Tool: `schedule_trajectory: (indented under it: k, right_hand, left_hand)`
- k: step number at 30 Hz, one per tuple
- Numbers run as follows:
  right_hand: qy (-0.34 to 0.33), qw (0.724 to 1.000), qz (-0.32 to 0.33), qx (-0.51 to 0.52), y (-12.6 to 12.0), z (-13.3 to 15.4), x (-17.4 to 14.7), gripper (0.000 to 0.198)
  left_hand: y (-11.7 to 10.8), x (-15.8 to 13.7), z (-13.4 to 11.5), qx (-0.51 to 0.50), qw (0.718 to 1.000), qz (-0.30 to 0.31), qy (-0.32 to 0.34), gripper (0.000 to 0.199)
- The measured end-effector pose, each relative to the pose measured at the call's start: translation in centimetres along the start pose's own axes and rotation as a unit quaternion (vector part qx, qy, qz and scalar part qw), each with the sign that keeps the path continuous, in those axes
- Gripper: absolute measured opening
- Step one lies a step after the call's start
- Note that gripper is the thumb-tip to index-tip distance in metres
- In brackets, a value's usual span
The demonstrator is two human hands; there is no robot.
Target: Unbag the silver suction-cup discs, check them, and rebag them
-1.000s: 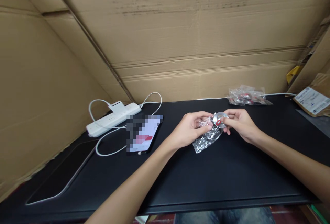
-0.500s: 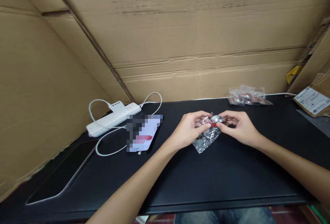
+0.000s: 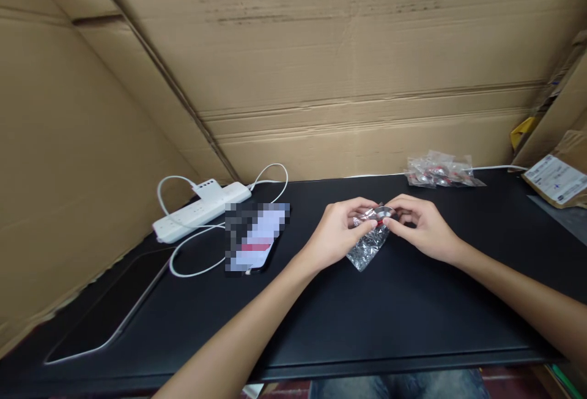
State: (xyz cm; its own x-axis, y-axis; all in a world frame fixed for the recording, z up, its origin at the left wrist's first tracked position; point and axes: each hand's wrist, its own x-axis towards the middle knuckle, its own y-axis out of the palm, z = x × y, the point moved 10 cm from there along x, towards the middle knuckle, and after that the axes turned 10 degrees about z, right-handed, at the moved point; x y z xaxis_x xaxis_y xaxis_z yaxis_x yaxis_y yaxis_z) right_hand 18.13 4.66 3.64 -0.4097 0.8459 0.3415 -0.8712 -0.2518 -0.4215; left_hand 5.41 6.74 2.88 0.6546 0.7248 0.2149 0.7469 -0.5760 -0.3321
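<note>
Between my two hands is a small round silver metal piece (image 3: 384, 211) with a bit of red on its near side; its exact kind I cannot make out. My left hand (image 3: 342, 227) is closed, pinching a crinkled clear plastic bag (image 3: 365, 251) and the left side of the metal piece. The bag hangs down below the fingers. From the right, my right hand (image 3: 420, 225) pinches the piece's other side between thumb and fingers. Fingers hide part of both things.
Several clear packets (image 3: 439, 171) with silver and red contents lie at the back right. A labelled brown package (image 3: 557, 178) is farther right. On the left are a white power strip (image 3: 202, 212), a cabled phone (image 3: 259, 237) and a dark flat panel (image 3: 110, 310). Cardboard walls (image 3: 343, 50) enclose the table.
The silver piece has tilted slightly and shows more of its round face. My right fingers have shifted a little on it, and the bag has moved slightly.
</note>
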Motion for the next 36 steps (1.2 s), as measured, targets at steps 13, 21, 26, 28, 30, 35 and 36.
schedule_trajectory:
  k: [13, 21, 26, 28, 30, 35, 36]
  right_hand:
    - [0.019, 0.998, 0.010, -0.064, 0.5, 0.9, -0.2, 0.017]
    - [0.061, 0.997, 0.014, 0.041, 0.6, -0.5, 0.0, 0.023]
    - [0.064, 0.995, 0.006, 0.074, 0.5, -0.5, 0.1, 0.029]
    - [0.074, 0.993, 0.006, 0.091, 0.3, -0.7, 0.1, 0.032]
    - [0.086, 0.991, 0.008, 0.101, 0.2, -0.9, 0.2, 0.032]
    - [0.089, 0.993, 0.016, 0.072, -0.1, -0.6, 0.4, 0.031]
    - [0.085, 0.994, 0.015, 0.067, -0.2, -0.5, 0.5, 0.031]
  left_hand:
    - [0.0, 0.0, -0.2, -0.039, 0.999, -0.016, 0.000, 0.031]
    - [0.6, 0.0, -0.3, -0.028, 1.000, -0.004, -0.008, 0.034]
    - [0.7, -0.1, 0.4, 0.038, 0.998, 0.018, -0.055, 0.028]
    - [1.1, -0.2, 0.6, 0.020, 0.997, 0.044, -0.067, 0.028]
    - [1.4, -0.2, 0.8, -0.034, 0.996, 0.054, -0.069, 0.027]
    - [1.6, -0.1, 0.9, -0.101, 0.993, 0.024, -0.048, 0.029]
    - [1.6, -0.1, 1.0, -0.100, 0.994, 0.019, -0.045, 0.030]
